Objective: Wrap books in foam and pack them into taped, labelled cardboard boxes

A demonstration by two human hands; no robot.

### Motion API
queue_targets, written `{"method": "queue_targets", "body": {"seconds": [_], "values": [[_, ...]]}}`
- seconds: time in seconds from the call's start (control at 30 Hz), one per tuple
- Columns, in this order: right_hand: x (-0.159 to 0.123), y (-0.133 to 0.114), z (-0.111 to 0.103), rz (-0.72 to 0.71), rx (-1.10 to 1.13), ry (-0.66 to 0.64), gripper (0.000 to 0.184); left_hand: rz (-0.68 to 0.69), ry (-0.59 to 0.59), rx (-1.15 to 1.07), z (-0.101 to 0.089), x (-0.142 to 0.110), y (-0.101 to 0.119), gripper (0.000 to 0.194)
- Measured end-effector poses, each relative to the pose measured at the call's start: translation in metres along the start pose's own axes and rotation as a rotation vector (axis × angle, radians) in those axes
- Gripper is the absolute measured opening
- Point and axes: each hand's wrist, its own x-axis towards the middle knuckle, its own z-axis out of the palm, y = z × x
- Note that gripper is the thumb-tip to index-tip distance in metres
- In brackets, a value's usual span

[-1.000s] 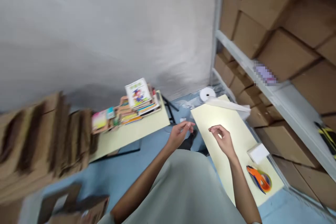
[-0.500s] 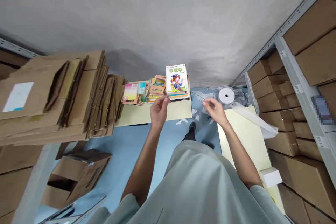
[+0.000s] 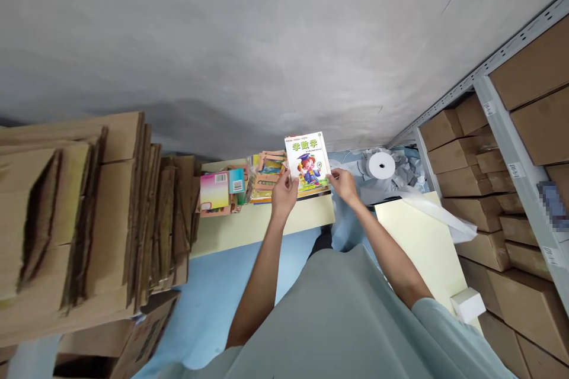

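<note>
A children's workbook (image 3: 309,157) with a white cover, green Chinese characters and a cartoon child in a graduation cap sits at the top of a book stack by the wall. My left hand (image 3: 285,194) grips its lower left edge, thumb on the cover. The lower right edge is pinched by my right hand (image 3: 344,185). Whether the workbook is lifted off the books beneath cannot be made out. Left of it lie more booklets (image 3: 267,176) and a pink-yellow book (image 3: 214,191) on the pale yellow table (image 3: 267,222).
Flattened cardboard boxes (image 3: 113,207) are piled high on the left. To the right are a white roll (image 3: 381,165), crumpled film (image 3: 406,169), a second pale table (image 3: 415,240) with a small white box (image 3: 468,304), and shelves of cartons (image 3: 475,213). A grey wall (image 3: 267,59) rises behind.
Both hands have moved forward onto the workbook and closed on its lower left and right edges. The head view has shifted, so the table and cardboard pile appear lower.
</note>
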Motion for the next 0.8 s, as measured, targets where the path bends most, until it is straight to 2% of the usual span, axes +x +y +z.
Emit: {"method": "queue_targets", "body": {"seconds": [0.1, 0.23, 0.33, 0.43, 0.53, 0.63, 0.73, 0.8], "values": [[-0.012, -0.005, -0.002, -0.066, 0.02, 0.05, 0.017, 0.001, 0.045, 0.053, -0.002, -0.01, -0.001, 0.057], [-0.03, -0.015, -0.011, -0.137, 0.176, 0.117, 0.024, -0.032, 0.015, 0.039, -0.002, -0.017, 0.013, 0.063], [-0.052, -0.014, -0.022, -0.153, 0.454, 0.123, 0.036, -0.055, -0.016, -0.102, 0.004, -0.023, 0.038, 0.072], [-0.087, 0.002, -0.043, -0.149, 0.716, 0.178, 0.048, -0.103, -0.151, -0.287, 0.019, -0.038, 0.072, 0.075], [-0.136, 0.031, -0.072, -0.115, 0.839, 0.232, 0.052, -0.152, -0.335, -0.337, 0.048, -0.066, 0.106, 0.071], [-0.19, 0.065, -0.104, -0.075, 0.941, 0.294, 0.059, -0.204, -0.589, -0.295, 0.087, -0.103, 0.132, 0.07], [-0.242, 0.101, -0.133, -0.011, 1.014, 0.489, 0.064, -0.231, -0.863, -0.25, 0.133, -0.146, 0.148, 0.069], [-0.275, 0.127, -0.146, 0.046, 1.034, 0.63, 0.062, -0.222, -0.994, -0.211, 0.165, -0.174, 0.153, 0.069]]}}
